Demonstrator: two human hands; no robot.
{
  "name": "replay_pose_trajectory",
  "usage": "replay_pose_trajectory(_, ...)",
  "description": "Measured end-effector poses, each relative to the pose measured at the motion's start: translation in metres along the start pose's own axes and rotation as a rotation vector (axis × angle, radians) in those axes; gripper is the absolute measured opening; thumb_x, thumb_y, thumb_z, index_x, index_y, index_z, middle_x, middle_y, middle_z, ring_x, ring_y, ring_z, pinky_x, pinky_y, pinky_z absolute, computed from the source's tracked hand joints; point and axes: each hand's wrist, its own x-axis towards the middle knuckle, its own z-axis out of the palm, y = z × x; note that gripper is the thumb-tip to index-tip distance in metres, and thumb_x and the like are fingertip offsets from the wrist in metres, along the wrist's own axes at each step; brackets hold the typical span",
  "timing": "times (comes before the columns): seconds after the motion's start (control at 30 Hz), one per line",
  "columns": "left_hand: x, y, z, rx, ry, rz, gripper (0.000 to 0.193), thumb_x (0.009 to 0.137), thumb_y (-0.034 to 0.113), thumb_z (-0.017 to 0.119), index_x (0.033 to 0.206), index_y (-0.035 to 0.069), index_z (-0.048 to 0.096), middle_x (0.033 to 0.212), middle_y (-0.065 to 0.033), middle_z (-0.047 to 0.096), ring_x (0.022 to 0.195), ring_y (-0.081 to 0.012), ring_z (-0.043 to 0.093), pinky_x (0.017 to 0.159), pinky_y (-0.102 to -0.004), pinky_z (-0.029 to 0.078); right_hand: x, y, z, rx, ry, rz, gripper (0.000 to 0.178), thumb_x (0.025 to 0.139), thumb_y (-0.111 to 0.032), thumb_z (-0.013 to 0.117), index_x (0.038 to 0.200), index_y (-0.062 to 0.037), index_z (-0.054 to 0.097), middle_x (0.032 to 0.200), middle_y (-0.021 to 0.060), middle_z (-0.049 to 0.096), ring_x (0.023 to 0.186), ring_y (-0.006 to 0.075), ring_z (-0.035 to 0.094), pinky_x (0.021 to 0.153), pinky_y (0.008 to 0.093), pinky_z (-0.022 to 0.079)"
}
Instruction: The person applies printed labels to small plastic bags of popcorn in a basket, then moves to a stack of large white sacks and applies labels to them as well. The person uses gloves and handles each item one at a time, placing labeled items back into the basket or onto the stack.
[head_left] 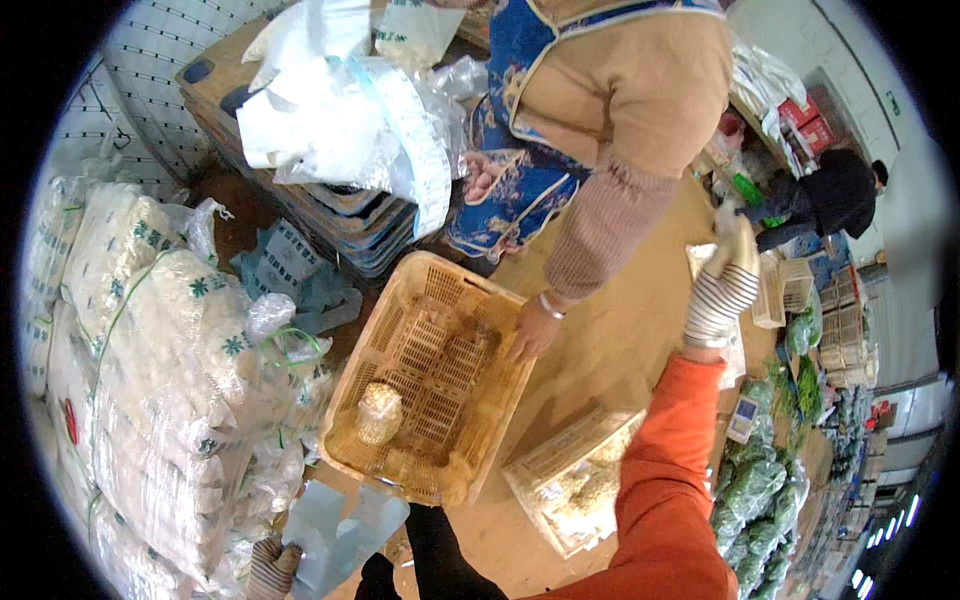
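Observation:
At the lower left, my left hand (272, 568) in a striped glove is closed on a pale blue plastic sheet (325, 535). My right hand (722, 290), also gloved, is raised far out to the right with its fingers stretched out; a pale blur by the fingertips is unclear. Between my arms, a yellow plastic crate (345, 385) sits tilted in view, holding one clear bag of small pale yellowish pieces (380, 413). Another person's hand (535, 330) rests on the crate's right rim. Below my right forearm stands a smaller crate (530, 490) filled with pale pieces.
Large stuffed clear sacks (170, 380) pile up on the left. White plastic bags (330, 130) lie on stacked dark crates (365, 235) at the back. The co-worker in a blue apron (520, 215) stands opposite. Bagged greens (755, 495) and a small scale-like device (742, 418) are at right.

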Motion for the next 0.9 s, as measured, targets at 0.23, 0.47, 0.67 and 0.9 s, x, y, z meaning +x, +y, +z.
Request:
replay_pose_trajectory(0.23, -0.049, 0.054, -0.009, -0.061, 0.056, 0.100, 0.042, 0.078, 0.010, 0.056, 0.116, -0.005, 0.058, 0.082, -0.0003, 0.061, 0.073, -0.0075, 0.052, 0.065, -0.0239, 0.043, -0.041, -0.121, 0.078, -0.341, -0.447, 0.160, 0.067, 0.078, -0.033, 0.065, 0.135, -0.0083, 0.041, 0.140, 0.0370, 0.022, 0.130, 0.0510, 0.025, 0.095, 0.0633, 0.031)
replay_pose_trajectory(0.47, -0.096, 0.073, -0.052, -0.070, 0.404, 0.083, 0.027, 0.085, 0.025, 0.057, 0.082, -0.002, 0.064, 0.066, 0.0020, 0.052, 0.059, -0.0079, 0.045, 0.051, -0.0278, 0.037, -0.107, -0.321, -0.069, 1.110, -1.095, 0.126, 0.047, 0.076, -0.018, 0.068, 0.119, -0.0037, 0.054, 0.119, 0.0192, 0.055, 0.114, 0.0341, 0.050, 0.098, 0.0456, 0.039)
replay_pose_trajectory(0.67, -0.220, 0.059, -0.089, -0.538, 0.401, 0.378, 0.027, 0.085, 0.024, 0.060, 0.095, -0.001, 0.066, 0.083, -0.0010, 0.063, 0.071, -0.0086, 0.055, 0.063, -0.0230, 0.045, -0.079, -0.537, -0.177, 1.450, -1.192, -0.657, 0.042, 0.075, -0.024, 0.068, 0.112, -0.0069, 0.062, 0.114, 0.0169, 0.060, 0.118, 0.0289, 0.050, 0.096, 0.0450, 0.042)
replay_pose_trajectory(0.9, -0.300, -0.050, -0.133, -0.681, 0.487, 0.601, 0.051, 0.081, 0.019, 0.063, 0.126, -0.002, 0.052, 0.112, -0.0084, 0.063, 0.101, -0.0141, 0.057, 0.088, -0.0268, 0.045, -0.072, -0.620, -0.254, 1.776, -1.906, 0.444, 0.020, 0.085, -0.016, 0.061, 0.098, -0.0013, 0.066, 0.088, 0.0042, 0.067, 0.078, 0.0098, 0.061, 0.068, 0.0261, 0.049)
